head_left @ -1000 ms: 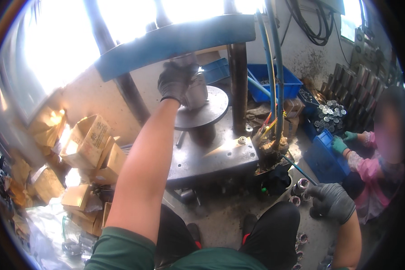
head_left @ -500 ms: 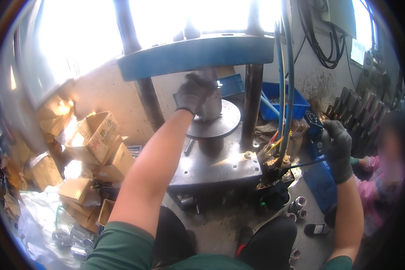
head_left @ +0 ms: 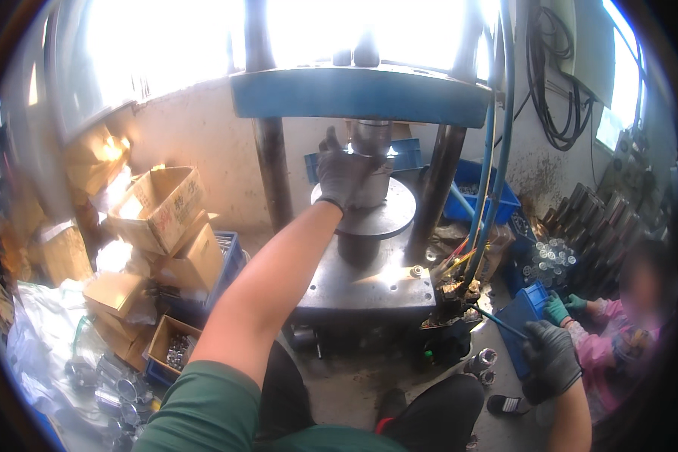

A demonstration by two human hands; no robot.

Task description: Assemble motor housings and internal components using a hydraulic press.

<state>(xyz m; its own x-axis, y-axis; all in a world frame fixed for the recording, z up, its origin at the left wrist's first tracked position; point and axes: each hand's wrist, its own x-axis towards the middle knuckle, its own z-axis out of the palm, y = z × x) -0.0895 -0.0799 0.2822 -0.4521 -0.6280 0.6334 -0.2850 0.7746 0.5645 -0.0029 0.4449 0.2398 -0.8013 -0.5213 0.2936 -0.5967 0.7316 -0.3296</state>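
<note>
My left hand (head_left: 342,175), in a grey glove, is wrapped round the side of a metal cylinder (head_left: 371,194), one digit pointing up. The cylinder stands upright on the round steel plate (head_left: 392,218) of a blue-framed press (head_left: 361,94). Just above it comes down the press's round metal ram (head_left: 371,137); the fingers hide whether the two touch. At lower right my right hand (head_left: 551,363), also gloved in grey, is closed round the end of a thin dark lever (head_left: 497,320) that slopes down from the press's side.
Cardboard boxes (head_left: 158,211) and shiny metal parts (head_left: 120,388) fill the left side. Blue hoses (head_left: 497,151) hang beside the right post. A co-worker in pink with green gloves (head_left: 556,309) sits close on the right, by a blue crate (head_left: 516,316). Metal cylinders (head_left: 482,361) stand on the floor.
My right hand has come down with the lever, which now slopes downward. My left hand stays at the cylinder, with one digit now raised. The view has shifted somewhat.
</note>
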